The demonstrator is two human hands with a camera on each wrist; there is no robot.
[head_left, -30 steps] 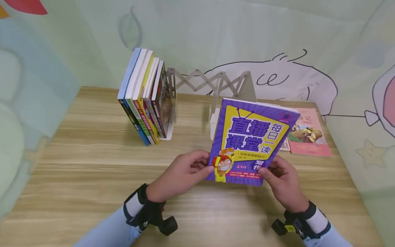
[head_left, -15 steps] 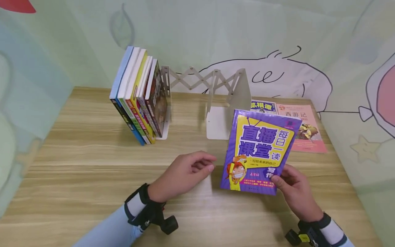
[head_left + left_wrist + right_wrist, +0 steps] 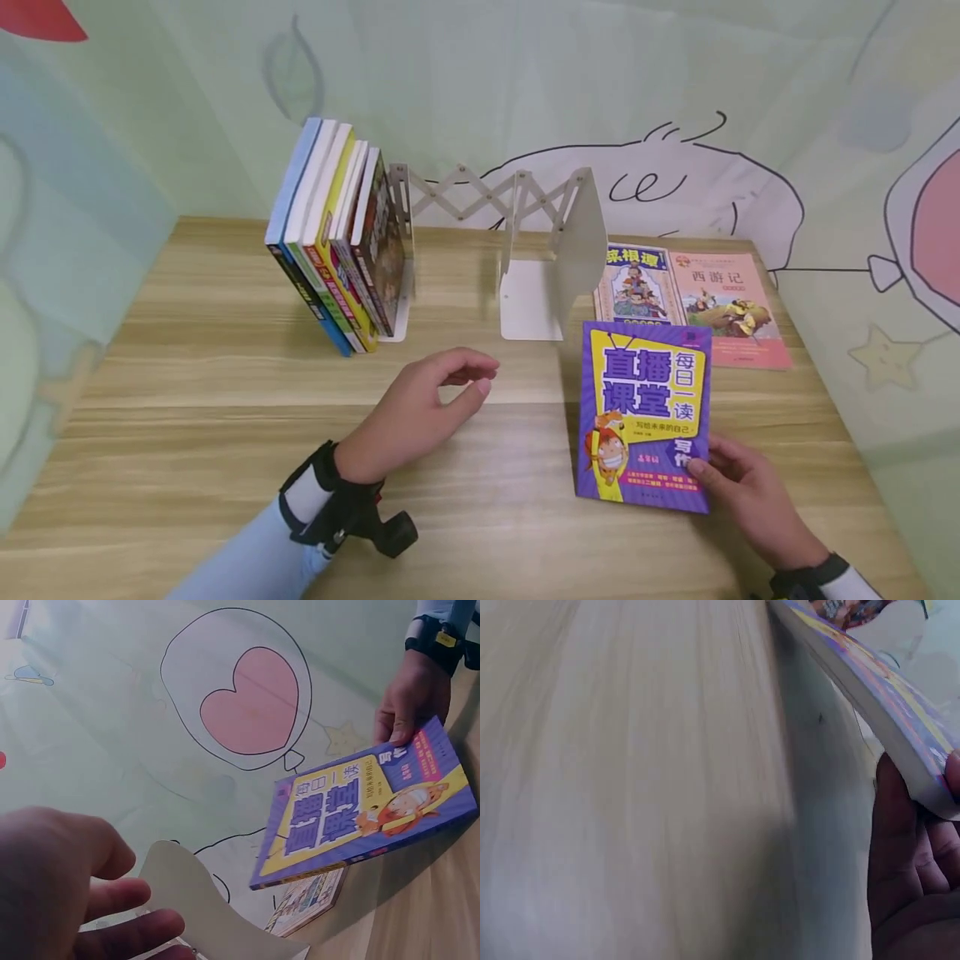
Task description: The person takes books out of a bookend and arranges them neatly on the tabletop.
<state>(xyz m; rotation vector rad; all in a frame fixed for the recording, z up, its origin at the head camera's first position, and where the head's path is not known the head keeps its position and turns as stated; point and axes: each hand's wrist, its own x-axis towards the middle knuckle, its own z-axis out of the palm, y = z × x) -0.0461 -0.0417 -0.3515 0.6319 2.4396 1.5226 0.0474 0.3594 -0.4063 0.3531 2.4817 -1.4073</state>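
Observation:
A purple and yellow book (image 3: 652, 417) is held by my right hand (image 3: 757, 500) at its lower right edge, thumb on the cover and fingers beneath. In the right wrist view the book's (image 3: 877, 712) pale page edge is raised off the wood. My left hand (image 3: 420, 412) hovers over the middle of the table, holding nothing, its fingers loosely bent. Its fingers (image 3: 127, 900) show apart from the book in the left wrist view. The book's far edge overlaps the near ends of two flat books, a blue and white one (image 3: 637, 287) and a pink one (image 3: 731, 308).
At the back left several books (image 3: 330, 242) stand upright against an expanding metal bookend rack (image 3: 528, 312) with crossed slats. The wooden table (image 3: 225, 467) meets a printed cloth wall (image 3: 450, 75) behind and at both sides.
My left hand has let go of the purple book and moved slightly left. My right hand has carried the book right and nearer, lowering it, which uncovers more of the two flat books.

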